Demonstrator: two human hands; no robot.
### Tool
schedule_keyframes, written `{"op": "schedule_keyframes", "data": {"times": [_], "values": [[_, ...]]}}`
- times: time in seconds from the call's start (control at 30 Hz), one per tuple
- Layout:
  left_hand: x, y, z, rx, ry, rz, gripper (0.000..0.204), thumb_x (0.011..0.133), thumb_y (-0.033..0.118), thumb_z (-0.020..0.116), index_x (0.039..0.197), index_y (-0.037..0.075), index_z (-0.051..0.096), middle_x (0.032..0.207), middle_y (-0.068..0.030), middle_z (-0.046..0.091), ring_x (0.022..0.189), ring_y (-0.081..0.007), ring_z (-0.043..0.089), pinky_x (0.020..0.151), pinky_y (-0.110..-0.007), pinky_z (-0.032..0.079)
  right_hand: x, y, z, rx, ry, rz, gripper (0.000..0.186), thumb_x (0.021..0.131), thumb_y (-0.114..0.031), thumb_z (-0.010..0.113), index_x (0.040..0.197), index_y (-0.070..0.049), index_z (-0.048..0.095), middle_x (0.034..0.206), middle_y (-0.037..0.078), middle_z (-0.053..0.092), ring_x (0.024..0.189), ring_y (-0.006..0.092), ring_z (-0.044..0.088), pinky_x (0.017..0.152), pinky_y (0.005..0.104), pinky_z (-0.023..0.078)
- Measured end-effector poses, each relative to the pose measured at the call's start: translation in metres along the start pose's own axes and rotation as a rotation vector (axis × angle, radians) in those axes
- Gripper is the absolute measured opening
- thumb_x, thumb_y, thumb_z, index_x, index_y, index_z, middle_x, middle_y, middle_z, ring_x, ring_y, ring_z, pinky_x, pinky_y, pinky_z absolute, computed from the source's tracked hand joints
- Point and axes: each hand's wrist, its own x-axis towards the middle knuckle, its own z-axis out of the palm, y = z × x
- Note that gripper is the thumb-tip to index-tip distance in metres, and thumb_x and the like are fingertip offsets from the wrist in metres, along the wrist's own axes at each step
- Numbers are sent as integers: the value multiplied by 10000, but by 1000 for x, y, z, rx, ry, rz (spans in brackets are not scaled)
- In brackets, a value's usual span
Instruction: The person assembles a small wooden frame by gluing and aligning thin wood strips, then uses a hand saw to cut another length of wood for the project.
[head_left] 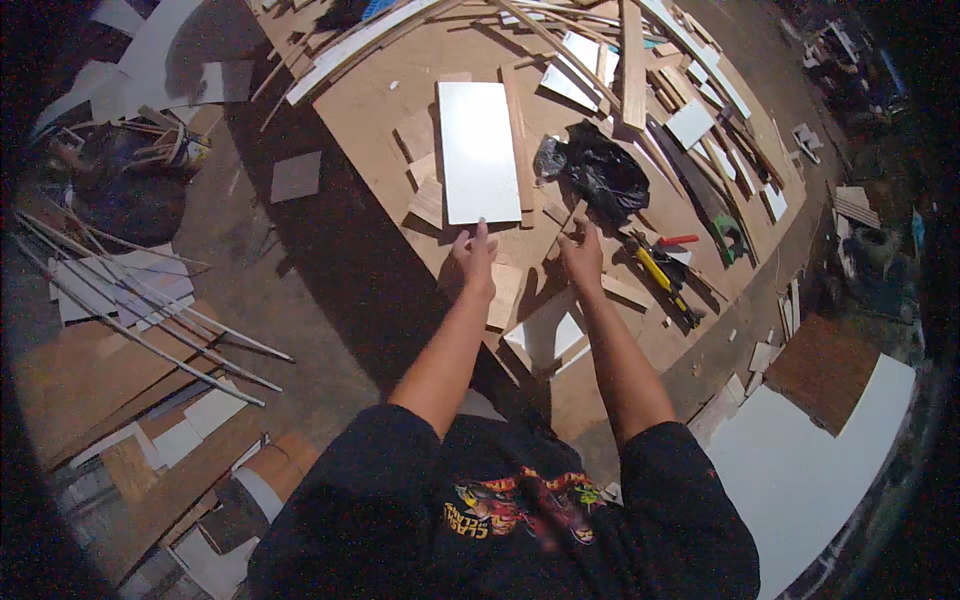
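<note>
A glossy white rectangular panel (480, 150) is lying on the brown wooden desk (385, 125), just beyond the loosely open left hand (475, 262). The right hand (582, 255) is holding half-closed fingers at a thin brown wooden strip (577, 211) — whether gripping it, I cannot tell. A crumpled black plastic bag (607, 175) is resting beyond that hand.
</note>
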Motion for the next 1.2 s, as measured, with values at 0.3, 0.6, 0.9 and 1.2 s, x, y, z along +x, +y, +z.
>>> {"op": "schedule_keyframes", "data": {"times": [0.3, 0.6, 0.9, 1.2], "values": [[41, 142, 0, -372, 78, 154, 535, 946, 370, 659, 1332, 41, 492, 1246, -183, 573, 1075, -326, 622, 849, -484, 581, -38, -75, 0, 400, -215, 318, 415, 867, -120, 716, 1251, -35, 582, 1043, 131, 680, 849, 195, 691, 726, 331, 570], [115, 170, -77, -554, 33, 108, 703, 976, 275, 637, 1462, 8, 205, 1151, -265, 568, 941, -382, 690, 671, -392, 658, -51, -83, -23, 342, -167, 269, 324, 865, -164, 726, 1127, 11, 651, 1024, 152, 696, 881, 227, 697, 719, 336, 582], [106, 132, -91, 443, 22, -45, 598, 982, 437, 602, 1212, -66, 376, 794, -165, 630, 496, -239, 577, 398, -346, 429, -71, -66, -42, 416, -162, 272, 337, 864, -216, 748, 1120, -14, 665, 964, 137, 705, 813, 196, 688, 722, 340, 554], [8, 85, -70, 454, -16, 260, 680, 948, 240, 647, 1468, 4, 277, 879, -133, 679, 605, -192, 633, 525, -310, 514, -49, -67, -31, 298, -286, 197, 361, 897, -178, 705, 1173, 44, 635, 965, 135, 689, 791, 177, 666, 677, 304, 566]]}}
